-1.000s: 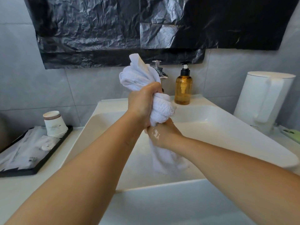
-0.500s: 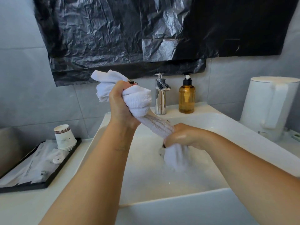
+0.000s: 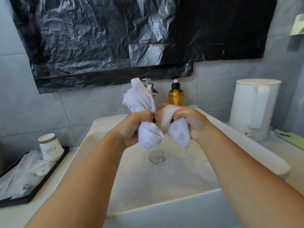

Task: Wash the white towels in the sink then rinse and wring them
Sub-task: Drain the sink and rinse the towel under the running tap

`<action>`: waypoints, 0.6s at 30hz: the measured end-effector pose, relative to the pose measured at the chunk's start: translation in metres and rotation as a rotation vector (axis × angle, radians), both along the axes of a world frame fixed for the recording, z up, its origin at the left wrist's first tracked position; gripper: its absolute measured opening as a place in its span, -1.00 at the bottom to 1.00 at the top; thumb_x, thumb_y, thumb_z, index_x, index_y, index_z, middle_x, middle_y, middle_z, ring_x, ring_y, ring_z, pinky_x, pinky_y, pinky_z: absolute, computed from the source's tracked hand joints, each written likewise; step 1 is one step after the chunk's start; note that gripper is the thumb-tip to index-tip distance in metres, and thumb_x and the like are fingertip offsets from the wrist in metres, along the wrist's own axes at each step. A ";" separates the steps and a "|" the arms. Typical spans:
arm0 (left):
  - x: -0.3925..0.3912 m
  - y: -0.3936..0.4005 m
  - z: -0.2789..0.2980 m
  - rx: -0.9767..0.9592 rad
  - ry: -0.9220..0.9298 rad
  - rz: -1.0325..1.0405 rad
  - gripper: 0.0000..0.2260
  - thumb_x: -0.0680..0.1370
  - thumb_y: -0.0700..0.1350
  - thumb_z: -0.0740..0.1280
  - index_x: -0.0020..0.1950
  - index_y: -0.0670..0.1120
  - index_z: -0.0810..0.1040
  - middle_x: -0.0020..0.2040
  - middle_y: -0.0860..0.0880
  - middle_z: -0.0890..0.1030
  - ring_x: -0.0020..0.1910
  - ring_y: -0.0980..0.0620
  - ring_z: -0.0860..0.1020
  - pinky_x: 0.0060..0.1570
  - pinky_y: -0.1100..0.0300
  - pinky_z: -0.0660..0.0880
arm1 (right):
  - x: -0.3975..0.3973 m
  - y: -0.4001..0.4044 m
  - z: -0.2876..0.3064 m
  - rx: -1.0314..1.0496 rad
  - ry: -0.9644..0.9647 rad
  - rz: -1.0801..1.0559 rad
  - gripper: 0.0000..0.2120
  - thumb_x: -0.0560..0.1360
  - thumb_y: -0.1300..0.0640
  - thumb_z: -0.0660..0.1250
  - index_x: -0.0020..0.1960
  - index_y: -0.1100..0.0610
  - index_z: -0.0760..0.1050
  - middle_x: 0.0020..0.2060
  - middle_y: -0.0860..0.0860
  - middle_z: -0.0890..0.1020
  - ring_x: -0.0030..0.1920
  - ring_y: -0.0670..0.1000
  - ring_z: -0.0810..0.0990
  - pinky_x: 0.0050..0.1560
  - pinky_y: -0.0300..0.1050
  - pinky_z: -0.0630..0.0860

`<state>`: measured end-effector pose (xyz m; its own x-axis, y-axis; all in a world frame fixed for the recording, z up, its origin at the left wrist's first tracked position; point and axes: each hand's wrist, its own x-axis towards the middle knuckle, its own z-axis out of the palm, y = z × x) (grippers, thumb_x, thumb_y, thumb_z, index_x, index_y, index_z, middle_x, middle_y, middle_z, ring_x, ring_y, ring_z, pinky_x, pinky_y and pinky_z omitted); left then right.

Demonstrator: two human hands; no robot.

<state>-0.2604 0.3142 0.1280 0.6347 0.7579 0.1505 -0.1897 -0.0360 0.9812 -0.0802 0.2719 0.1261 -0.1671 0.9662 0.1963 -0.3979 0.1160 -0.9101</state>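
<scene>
Two bare forearms reach in over the front rim of the white rectangular ceramic sink [image 3: 164, 209]; above its round metal drain [image 3: 157, 157] both fists clamp the wet white cotton towel [image 3: 148, 129], twisted into a rope between them; the left hand [image 3: 131, 127] has its fingers curled tight round one bundle, a loose end sticking up above it; the right hand [image 3: 189, 122] grips the other, water dripping below; off left, a black tray [image 3: 37, 186] carries stacked paper cups [image 3: 50, 148]; right, a white plastic kettle [image 3: 254, 109]; behind, an amber pump bottle [image 3: 175, 96] beside the chrome tap [image 3: 152, 87]; crinkled black plastic sheeting [image 3: 131, 35] covers the wall.
</scene>
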 end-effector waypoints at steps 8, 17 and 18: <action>0.026 -0.014 -0.031 -0.092 0.116 -0.135 -0.54 0.32 -0.19 0.45 0.21 -0.17 0.54 0.04 -0.20 0.64 0.07 -0.16 0.63 0.22 -0.13 0.52 | -0.028 0.016 -0.017 -0.008 -0.015 -0.316 -0.72 0.36 -0.02 0.34 -0.46 0.08 0.41 -0.42 0.08 0.42 -0.33 0.08 0.44 -0.18 -0.05 0.35; 0.025 -0.015 -0.033 -0.100 0.199 -0.100 -0.69 0.37 -0.24 0.38 0.12 -0.15 0.59 0.00 -0.16 0.69 0.00 -0.09 0.68 0.06 0.01 0.63 | -0.025 0.034 -0.022 -0.092 -0.590 -0.392 0.02 -0.06 -0.67 0.29 0.07 0.10 0.64 0.01 0.15 0.68 0.07 0.21 0.64 0.24 0.24 0.47; 0.025 -0.015 -0.035 -0.081 0.228 -0.086 -0.67 0.37 -0.24 0.39 0.13 -0.15 0.59 0.03 -0.16 0.69 0.02 -0.10 0.67 0.12 -0.03 0.60 | -0.025 0.029 -0.021 -0.142 -0.636 -0.369 0.05 -0.07 -0.70 0.21 0.12 0.02 0.63 0.11 0.12 0.64 0.13 0.20 0.60 0.26 0.22 0.45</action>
<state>-0.2357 0.2991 0.0934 0.7082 0.7032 -0.0628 0.0378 0.0511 0.9980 -0.1053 0.3013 0.1046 0.1335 0.9903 0.0391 0.2521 0.0042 -0.9677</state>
